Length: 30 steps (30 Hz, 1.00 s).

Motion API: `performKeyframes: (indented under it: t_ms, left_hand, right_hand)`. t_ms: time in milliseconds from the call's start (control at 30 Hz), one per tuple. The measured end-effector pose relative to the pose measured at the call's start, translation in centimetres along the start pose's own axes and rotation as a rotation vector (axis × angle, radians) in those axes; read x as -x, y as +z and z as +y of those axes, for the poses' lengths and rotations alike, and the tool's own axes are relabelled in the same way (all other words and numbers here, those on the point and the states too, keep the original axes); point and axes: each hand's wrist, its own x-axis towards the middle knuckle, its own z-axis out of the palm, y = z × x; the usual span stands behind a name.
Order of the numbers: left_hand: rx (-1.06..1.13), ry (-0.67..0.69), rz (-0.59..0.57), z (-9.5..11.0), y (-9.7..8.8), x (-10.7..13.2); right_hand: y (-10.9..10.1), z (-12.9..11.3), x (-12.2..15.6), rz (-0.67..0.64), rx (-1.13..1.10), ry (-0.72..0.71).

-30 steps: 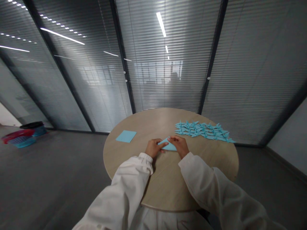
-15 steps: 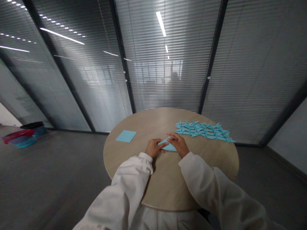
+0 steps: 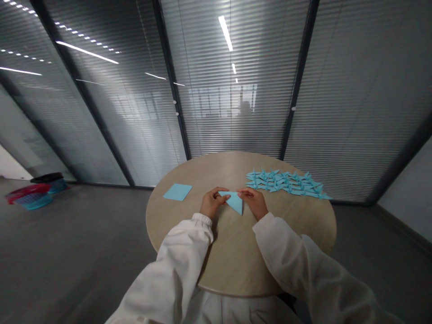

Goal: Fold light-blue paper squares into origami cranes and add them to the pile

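A light blue paper folded into a triangle [image 3: 233, 200] hangs point down just above the round wooden table [image 3: 236, 252]. My left hand [image 3: 210, 203] pinches its left upper corner and my right hand [image 3: 254, 202] pinches its right upper corner. Both arms are in white sleeves. A flat stack of blue paper squares [image 3: 177, 191] lies on the table to the left of my hands. Several folded blue paper cranes [image 3: 285, 183] lie in rows at the table's far right.
Glass walls with closed blinds [image 3: 236, 90] and dark frames stand right behind the table. Grey floor surrounds the table. Coloured plastic baskets [image 3: 32, 194] sit on the floor at the far left.
The folded triangle was lying flat on the table under both hands. Now both hands have lifted it by its upper corners, with its point turned down.
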Motion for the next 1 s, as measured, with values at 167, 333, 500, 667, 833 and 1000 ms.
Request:
performKeyframes:
  t_ms: [167,333,500,667,833,1000]
  left_hand:
    - [-0.076,0.035,0.023,0.1,-0.1,0.0]
    - [-0.057,0.017,0.039,0.2,-0.2,-0.1]
    - [0.027,-0.026,0.076,0.4,-0.2,-0.2]
    - [0.146,-0.106,0.099,0.4,-0.2,-0.4]
    - [0.228,-0.156,0.165,-0.1,-0.4,-0.5]
    - [0.317,-0.208,0.224,-0.3,-0.4,-0.4]
  right_hand:
    - [0.1,0.0,0.0,0.006,-0.014,-0.004]
    - [0.0,0.4,-0.1,0.031,-0.013,0.005]
    - [-0.1,0.7,-0.2,0.035,0.029,-0.002]
    - [0.0,0.7,-0.3,0.043,0.06,0.007]
    - [0.1,1.2,-0.4,0.006,0.066,0.022]
    - [0.1,2.2,-0.4,-0.076,0.026,0.085]
